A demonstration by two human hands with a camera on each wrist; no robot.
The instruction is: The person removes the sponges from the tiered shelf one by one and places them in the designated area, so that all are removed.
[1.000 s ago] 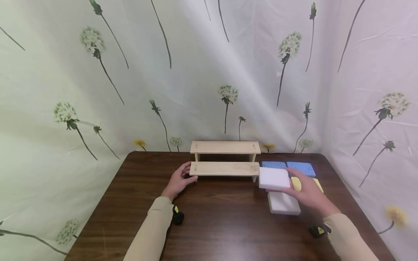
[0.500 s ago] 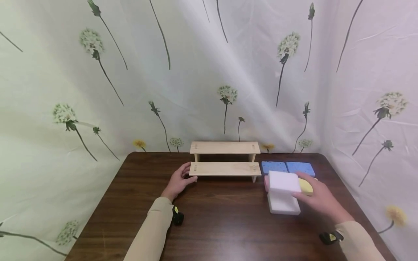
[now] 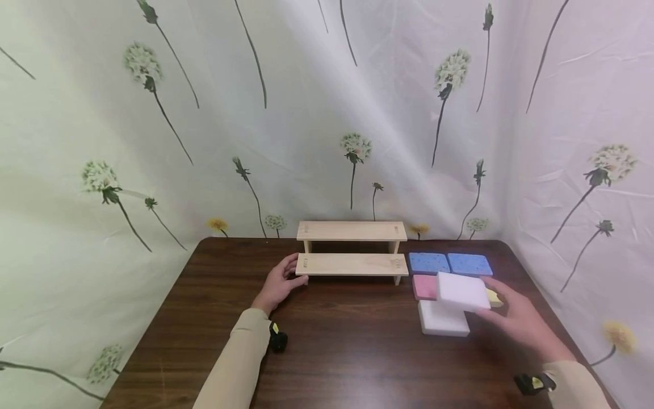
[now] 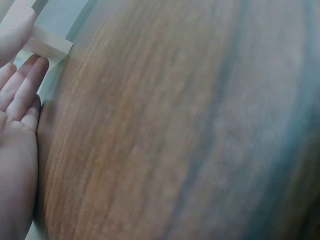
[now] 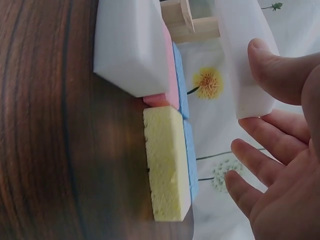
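A white sponge (image 3: 462, 291) is pinched at its right end by my right hand (image 3: 522, 319), thumb on one side and fingers on the other; in the right wrist view it is raised off the table. Beneath it in the head view lies a second white sponge (image 3: 442, 322), with a pink sponge (image 3: 423, 287) behind that one. A yellow sponge (image 5: 165, 165) is mostly hidden from the head view by the held one. At the left end of a two-step wooden shelf (image 3: 351, 264), my left hand (image 3: 277, 286) grips the lower step between thumb and fingers.
Two blue sponges (image 3: 428, 262) lie side by side right of the shelf, behind the pink and yellow ones. The dark wooden table (image 3: 337, 352) backs onto a dandelion-print curtain (image 3: 306, 142), which also hangs along both sides.
My right hand has drawn the white sponge away from the shelf's right end, rightward and toward me, uncovering the pink sponge. The left hand stays at the shelf.
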